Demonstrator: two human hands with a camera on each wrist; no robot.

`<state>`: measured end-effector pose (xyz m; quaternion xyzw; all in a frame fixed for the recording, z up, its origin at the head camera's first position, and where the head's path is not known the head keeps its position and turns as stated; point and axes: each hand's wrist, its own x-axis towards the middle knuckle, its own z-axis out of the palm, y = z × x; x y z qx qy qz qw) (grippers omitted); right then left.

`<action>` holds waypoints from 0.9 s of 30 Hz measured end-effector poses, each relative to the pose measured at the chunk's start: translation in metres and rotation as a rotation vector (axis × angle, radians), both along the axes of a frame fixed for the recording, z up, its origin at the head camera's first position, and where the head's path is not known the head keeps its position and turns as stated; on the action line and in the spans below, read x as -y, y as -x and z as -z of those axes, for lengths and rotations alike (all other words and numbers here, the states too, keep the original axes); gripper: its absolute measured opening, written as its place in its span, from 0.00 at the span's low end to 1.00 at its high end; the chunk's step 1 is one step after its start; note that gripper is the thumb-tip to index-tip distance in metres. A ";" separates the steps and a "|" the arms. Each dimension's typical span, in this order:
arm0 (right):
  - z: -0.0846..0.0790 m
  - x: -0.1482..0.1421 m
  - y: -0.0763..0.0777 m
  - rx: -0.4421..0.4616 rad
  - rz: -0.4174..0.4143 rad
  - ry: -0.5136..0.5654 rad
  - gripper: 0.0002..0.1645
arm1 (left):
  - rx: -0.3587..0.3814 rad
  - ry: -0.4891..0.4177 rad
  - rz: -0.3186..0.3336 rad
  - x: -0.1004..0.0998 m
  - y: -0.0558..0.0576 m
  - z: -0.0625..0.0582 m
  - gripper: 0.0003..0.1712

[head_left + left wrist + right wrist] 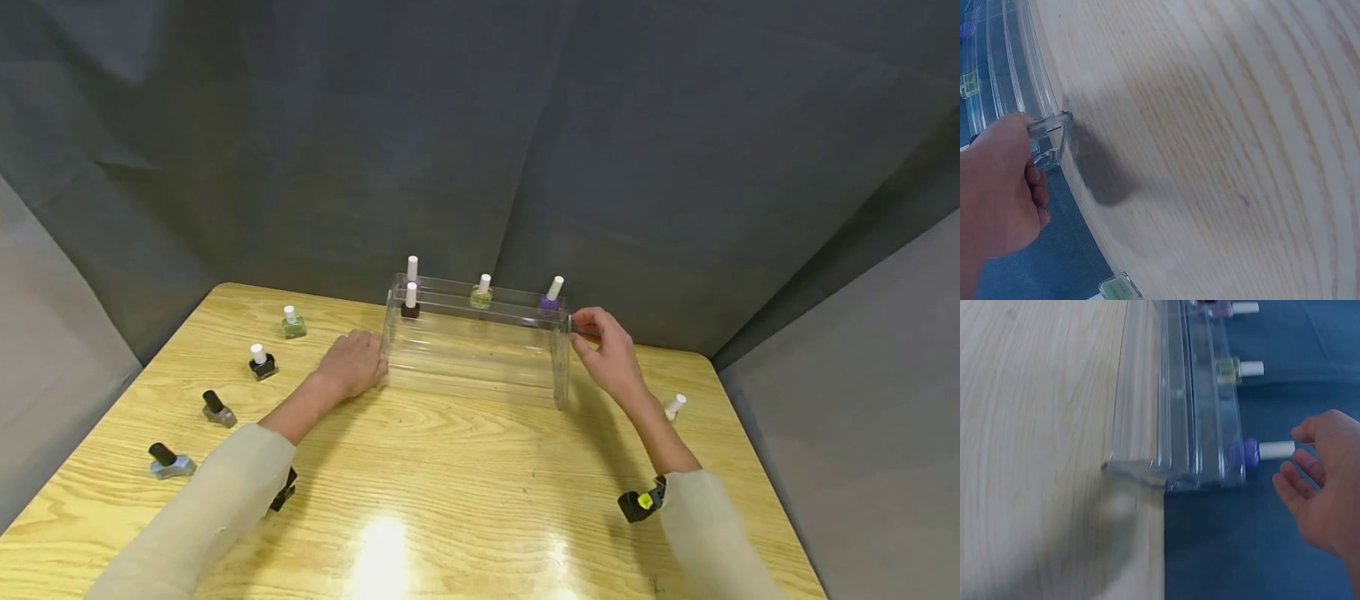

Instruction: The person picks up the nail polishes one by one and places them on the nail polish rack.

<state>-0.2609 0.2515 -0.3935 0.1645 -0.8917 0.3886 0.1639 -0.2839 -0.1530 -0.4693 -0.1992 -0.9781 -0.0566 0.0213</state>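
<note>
Rack [472, 375], clear, sits mid-frame in head view, four polish bottles [481, 297] in upper tiers, on wood table [465, 475] before dark cloth [450, 150]; left wrist: left hand [1004, 187], frame left, gripping rack end; right wrist: right hand [1329, 487], frame right, loose and empty, gap to white cap [1277, 450] plain only here.

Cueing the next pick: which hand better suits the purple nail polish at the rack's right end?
Probably the right hand, beside the purple nail polish; the left hand grips the clear rack at its left end.

Dark grey curtain [450, 150] behind wood-grain table [465, 475]; paler grey panels [862, 400] flanking both sides.
</note>
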 end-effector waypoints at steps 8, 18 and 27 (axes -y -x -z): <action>0.007 -0.041 -0.011 0.034 0.065 -0.017 0.16 | -0.013 -0.016 0.011 0.000 -0.002 -0.001 0.15; 0.015 -0.089 -0.026 0.070 0.197 -0.028 0.18 | -0.029 0.000 0.017 0.002 0.002 0.005 0.15; 0.027 -0.122 -0.039 0.094 0.351 -0.027 0.20 | -0.060 0.013 0.015 0.002 0.001 0.007 0.16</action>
